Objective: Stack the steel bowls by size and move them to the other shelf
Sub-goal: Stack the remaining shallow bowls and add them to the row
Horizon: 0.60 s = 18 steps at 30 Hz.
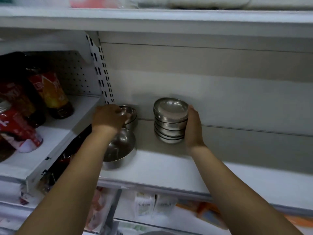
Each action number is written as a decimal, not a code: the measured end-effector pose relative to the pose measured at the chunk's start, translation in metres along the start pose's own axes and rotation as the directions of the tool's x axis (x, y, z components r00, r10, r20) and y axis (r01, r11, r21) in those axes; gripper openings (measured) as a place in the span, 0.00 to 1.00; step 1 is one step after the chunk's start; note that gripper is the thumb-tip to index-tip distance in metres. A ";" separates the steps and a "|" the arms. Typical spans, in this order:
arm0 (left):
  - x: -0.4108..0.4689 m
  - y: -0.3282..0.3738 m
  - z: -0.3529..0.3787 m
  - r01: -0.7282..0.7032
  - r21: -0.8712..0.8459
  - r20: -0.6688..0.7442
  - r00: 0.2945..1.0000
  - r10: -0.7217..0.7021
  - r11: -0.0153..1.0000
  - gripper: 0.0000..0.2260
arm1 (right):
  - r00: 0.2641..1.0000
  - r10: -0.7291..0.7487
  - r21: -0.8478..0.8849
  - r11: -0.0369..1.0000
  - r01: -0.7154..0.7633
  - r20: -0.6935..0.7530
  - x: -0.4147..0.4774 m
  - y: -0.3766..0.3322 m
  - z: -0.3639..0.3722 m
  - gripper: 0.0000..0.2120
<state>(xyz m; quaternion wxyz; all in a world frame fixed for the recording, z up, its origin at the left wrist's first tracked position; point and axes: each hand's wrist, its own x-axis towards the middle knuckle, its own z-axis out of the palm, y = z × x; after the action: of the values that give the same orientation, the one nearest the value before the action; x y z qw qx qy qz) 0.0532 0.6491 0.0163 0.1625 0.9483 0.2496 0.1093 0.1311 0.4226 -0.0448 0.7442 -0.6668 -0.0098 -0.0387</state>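
forearms reach up; right hand (194,126) flat against bowl stack (170,120).

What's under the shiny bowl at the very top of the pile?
More steel bowls, nested in one stack on the shelf. Only their rims show, and the right hand covers that side of the stack.

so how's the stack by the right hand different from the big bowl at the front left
The stack of shallow bowls is many small dishes nested high; the large bowl is wider, deeper and lower. The stack stands further back on the shelf with the right hand against its side; the large bowl sits nearer the front edge, partly behind the left forearm, with the left hand on smaller bowls behind it. Both are shiny steel.
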 end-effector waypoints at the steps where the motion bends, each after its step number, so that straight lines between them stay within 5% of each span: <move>1: 0.001 -0.004 0.000 0.004 0.055 0.038 0.999 -0.006 0.998 0.22 | 1.000 0.002 0.008 1.000 -0.002 0.022 0.005 0.006 0.002 0.32; 9: -0.008 -0.013 0.002 -0.046 -0.216 0.038 0.998 0.055 0.975 0.14 | 0.997 0.023 0.000 1.000 -0.023 0.079 0.000 -0.006 0.004 0.32; 14: -0.008 -0.004 0.005 -0.068 -0.442 -0.103 0.994 0.025 0.894 0.10 | 0.993 0.013 -0.008 1.000 -0.012 0.118 0.002 -0.007 0.003 0.29; 18: -0.012 0.017 -0.010 -0.259 -0.558 -0.276 0.954 0.118 0.788 0.06 | 0.990 0.016 -0.013 1.000 -0.015 0.143 0.004 -0.007 -0.001 0.32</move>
<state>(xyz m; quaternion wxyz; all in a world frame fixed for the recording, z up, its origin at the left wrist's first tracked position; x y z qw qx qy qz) 0.0476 0.6320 0.0305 0.4068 0.8524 0.1237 0.3044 0.1347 0.4212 -0.0381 0.7378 -0.6724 -0.0577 0.0149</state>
